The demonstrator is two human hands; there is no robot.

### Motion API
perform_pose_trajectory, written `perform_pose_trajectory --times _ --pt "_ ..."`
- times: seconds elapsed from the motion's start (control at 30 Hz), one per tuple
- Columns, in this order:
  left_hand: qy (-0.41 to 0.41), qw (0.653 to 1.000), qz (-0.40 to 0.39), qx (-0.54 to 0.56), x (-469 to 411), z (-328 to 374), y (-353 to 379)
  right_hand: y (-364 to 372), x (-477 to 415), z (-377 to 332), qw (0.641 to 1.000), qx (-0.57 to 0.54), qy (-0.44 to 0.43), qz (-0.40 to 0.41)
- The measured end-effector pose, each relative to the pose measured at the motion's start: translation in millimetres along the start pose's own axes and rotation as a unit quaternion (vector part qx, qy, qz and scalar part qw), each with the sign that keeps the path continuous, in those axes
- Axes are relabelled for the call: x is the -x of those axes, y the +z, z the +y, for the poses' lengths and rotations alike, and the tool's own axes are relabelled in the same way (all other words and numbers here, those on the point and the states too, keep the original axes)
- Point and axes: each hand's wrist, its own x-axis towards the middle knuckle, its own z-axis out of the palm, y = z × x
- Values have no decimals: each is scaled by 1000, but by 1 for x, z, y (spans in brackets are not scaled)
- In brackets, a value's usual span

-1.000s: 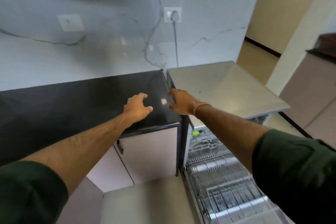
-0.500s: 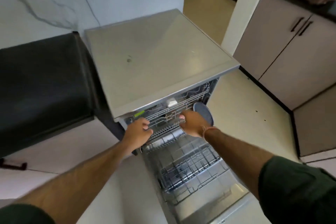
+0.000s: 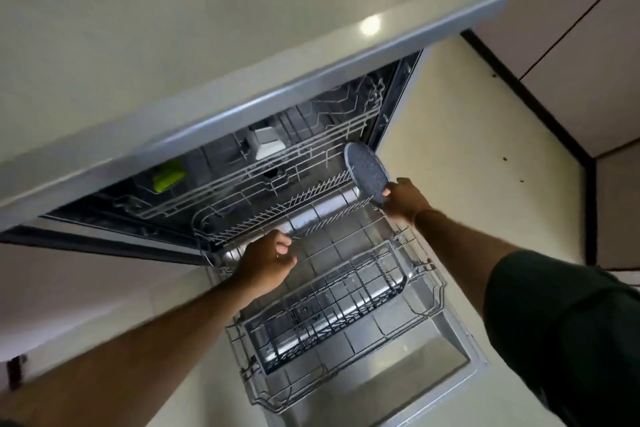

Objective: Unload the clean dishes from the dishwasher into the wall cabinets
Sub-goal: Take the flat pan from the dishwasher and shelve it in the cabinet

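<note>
the dishwasher [image 3: 173, 45] is seen with its door folded down and the lower rack [image 3: 426, 288] drawn out over that door. one speckled blue plate [image 3: 367, 173] is stood on edge at the right end of a row of tines at the dishwasher's mouth. its near rim is pinched between the thumb and fingers of the right hand [image 3: 403, 199]. the left hand [image 3: 268, 262] is held at the front of the dishwasher's opening, fingers loosely curled beside a rack wire; whether that wire is gripped cannot be told. no other dishes are made out in the lower rack or in the cutlery basket [image 3: 329, 305]. a green item [image 3: 168, 177] and a white item [image 3: 268, 142] are lodged in the upper rack [image 3: 311, 156], deeper inside the dishwasher, and cannot be identified. the unloading is judged to be near its end: the plate is grasped but not yet lifted clear, and it is left to be carried to the wall cabinets, which are not shown.
</note>
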Motion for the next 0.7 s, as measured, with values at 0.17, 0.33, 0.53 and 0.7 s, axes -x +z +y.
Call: perform_pose_trajectory --times 0.17,0.33,0.53,0.7 --pt "-23 999 -11 -30 -22 -22 35 26 -57 10 1000 15 8 -24" --pt "-32 999 -11 -23 -33 -27 55 43 -69 12 1000 -24 19 -2" --pt "-26 1000 -5 -14 -32 -8 56 39 -44 17 997 -37 3 71" --pt "-2 1000 16 -8 -24 21 38 17 -5 16 990 7 -49 135"
